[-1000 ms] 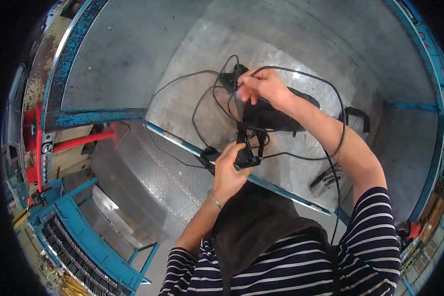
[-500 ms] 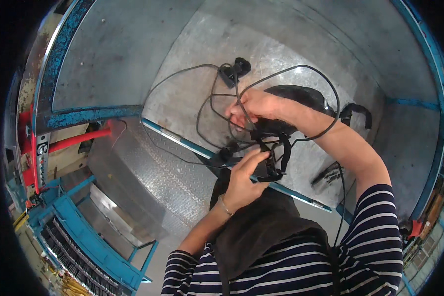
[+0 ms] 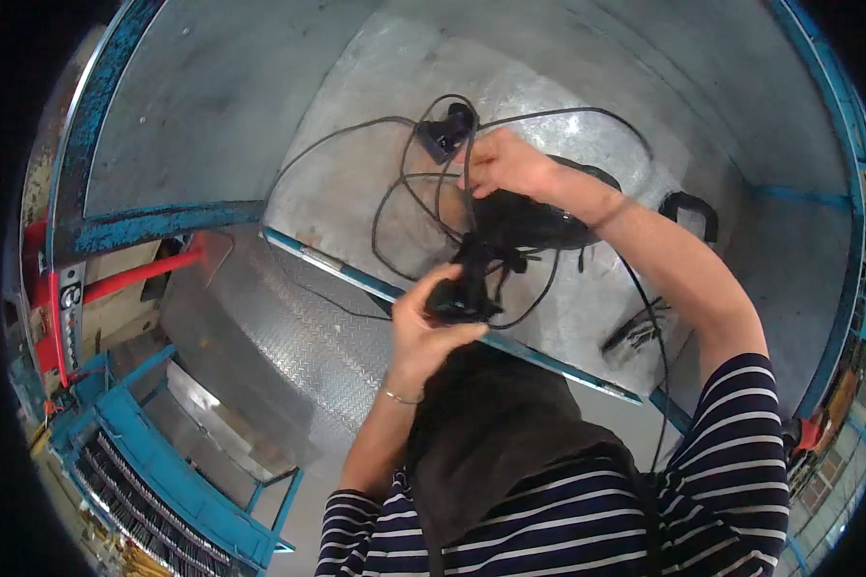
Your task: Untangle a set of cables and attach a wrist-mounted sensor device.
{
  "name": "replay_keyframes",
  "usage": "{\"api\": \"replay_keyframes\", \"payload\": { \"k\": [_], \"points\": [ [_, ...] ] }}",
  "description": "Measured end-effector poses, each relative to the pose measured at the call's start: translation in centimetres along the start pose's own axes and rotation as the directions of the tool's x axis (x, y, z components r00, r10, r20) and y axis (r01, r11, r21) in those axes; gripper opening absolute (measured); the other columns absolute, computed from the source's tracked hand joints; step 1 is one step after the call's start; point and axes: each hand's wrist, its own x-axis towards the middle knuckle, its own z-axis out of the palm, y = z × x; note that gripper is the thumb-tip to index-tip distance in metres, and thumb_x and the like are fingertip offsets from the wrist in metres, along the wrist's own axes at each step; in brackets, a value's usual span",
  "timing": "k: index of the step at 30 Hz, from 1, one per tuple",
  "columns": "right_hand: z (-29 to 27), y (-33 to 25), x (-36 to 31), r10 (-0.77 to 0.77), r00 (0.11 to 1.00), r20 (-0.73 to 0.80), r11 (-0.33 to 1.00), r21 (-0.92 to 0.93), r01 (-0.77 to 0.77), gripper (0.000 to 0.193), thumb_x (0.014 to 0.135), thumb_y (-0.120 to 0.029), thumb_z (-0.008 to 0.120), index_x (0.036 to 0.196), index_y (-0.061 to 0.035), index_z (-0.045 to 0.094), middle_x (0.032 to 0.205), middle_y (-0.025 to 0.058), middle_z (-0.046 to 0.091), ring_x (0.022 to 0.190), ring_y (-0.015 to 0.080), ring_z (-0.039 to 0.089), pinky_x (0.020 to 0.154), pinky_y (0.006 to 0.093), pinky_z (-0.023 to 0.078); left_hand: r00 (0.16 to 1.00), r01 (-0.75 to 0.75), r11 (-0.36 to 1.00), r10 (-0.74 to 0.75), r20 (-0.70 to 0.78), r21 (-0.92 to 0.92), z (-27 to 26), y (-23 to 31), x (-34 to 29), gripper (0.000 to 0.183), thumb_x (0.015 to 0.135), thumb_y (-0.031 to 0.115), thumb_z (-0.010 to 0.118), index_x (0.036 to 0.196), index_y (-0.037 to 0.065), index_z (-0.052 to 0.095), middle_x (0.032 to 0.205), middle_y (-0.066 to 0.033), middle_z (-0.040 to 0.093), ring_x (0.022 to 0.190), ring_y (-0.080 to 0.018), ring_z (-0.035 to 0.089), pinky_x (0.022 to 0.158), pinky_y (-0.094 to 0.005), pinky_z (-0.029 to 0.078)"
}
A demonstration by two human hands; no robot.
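Observation:
My left hand (image 3: pixel 427 325) grips a black strapped device (image 3: pixel 464 288) at the near edge of the metal surface. Its thumb and fingers curl round the device, hiding part of it. Farther in, my right hand (image 3: pixel 510 165) is closed with its fingertips at a loop of thin black cable (image 3: pixel 470 159). Under that wrist lies a rounded black object (image 3: pixel 539 219), partly covered by the forearm; straps run between it and the device. Just beyond my right fingertips rests a small black block-like piece (image 3: pixel 445 135), cable looped around it.
Grey metal walls (image 3: pixel 231 106) with blue frames enclose the surface. A dark bristly bundle (image 3: pixel 635 329) and a curved black strap (image 3: pixel 698 213) lie to the right. A blue rack (image 3: pixel 154 471) and a red bar (image 3: pixel 144 272) stand at the left. Cable trails over the front edge.
My left hand has moved slightly left and turned the device, bringing it closer. My right hand has moved up and away, and the large cable loop at right has shifted.

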Motion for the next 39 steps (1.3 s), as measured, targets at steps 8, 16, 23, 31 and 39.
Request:
{"api": "replay_keyframes", "payload": {
  "k": [8, 16, 23, 31, 39],
  "points": [
    [-1.6, -2.3, -8.1, -0.313, 0.913, 0.261, 0.86, -0.329, 0.389, 0.016, 0.07, -0.008, 0.069, 0.081, 0.0032, 0.065, 0.072, 0.0121, 0.066, 0.067, 0.0206, 0.063, 0.06, 0.0313, 0.049, 0.96, 0.241, 0.793, -0.111, 0.257, -0.559, -3.4, 0.7, 2.8, 0.066, 0.056, 0.0, 0.074, 0.117, -0.007, 0.05, 0.096, -0.0186, 0.064, 0.081, -0.0394, 0.066, 0.063, -0.0427, 0.056],
    [3.6, 0.6, -9.0, -0.265, 0.951, 0.16, 0.848, -0.431, 0.309, 0.021, 0.071, -0.013, 0.069, 0.088, 0.0001, 0.068, 0.074, 0.0175, 0.065, 0.07, 0.0298, 0.065, 0.063, 0.0364, 0.05, 0.948, 0.291, 0.796, -0.163, 0.275, -0.532, -5.2, 0.6, 2.5, 0.06, 0.056, 0.001, 0.068, 0.114, -0.003, 0.055, 0.093, -0.0206, 0.062, 0.074, -0.0407, 0.064, 0.053, -0.0416, 0.055],
    [6.0, 2.5, -9.7, -0.01, 0.973, 0.23, 0.654, -0.734, 0.18, 0.018, 0.064, -0.015, 0.067, 0.074, 0.0002, 0.068, 0.076, 0.0229, 0.065, 0.076, 0.0364, 0.066, 0.064, 0.0444, 0.054, 0.879, 0.301, 0.882, -0.404, 0.252, 0.362, -4.2, 4.3, -2.0, 0.059, 0.06, -0.001, 0.073, 0.117, -0.001, 0.055, 0.102, -0.0183, 0.061, 0.089, -0.0328, 0.065, 0.077, -0.0326, 0.052],
    [5.4, 5.8, -9.5, 0.066, 0.973, 0.222, 0.848, -0.527, 0.063, 0.022, 0.074, -0.022, 0.063, 0.072, -0.0011, 0.065, 0.069, 0.0191, 0.063, 0.065, 0.0326, 0.064, 0.058, 0.0401, 0.051, 0.991, -0.016, 0.606, -0.099, 0.095, 0.796, 2.8, -2.9, -3.1, 0.06, 0.07, 0.004, 0.072, 0.123, -0.002, 0.044, 0.124, -0.0329, 0.041, 0.107, -0.0481, 0.05, 0.087, -0.0452, 0.046],
    [6.0, 3.6, -10.1, 0.274, 0.91, 0.312, 0.959, -0.013, -0.284, 0.05, 0.068, -0.027, 0.075, 0.1, 0.0079, 0.059, 0.074, 0.0138, 0.064, 0.052, 0.0214, 0.062, 0.048, 0.0323, 0.048, 0.995, -0.063, 0.747, 0.102, -0.021, 0.662, 4.2, -6.5, -2.1, 0.054, 0.073, 0.001, 0.068, 0.121, -0.002, 0.042, 0.113, -0.0245, 0.046, 0.099, -0.0374, 0.054, 0.077, -0.0376, 0.05]
  ]
}}
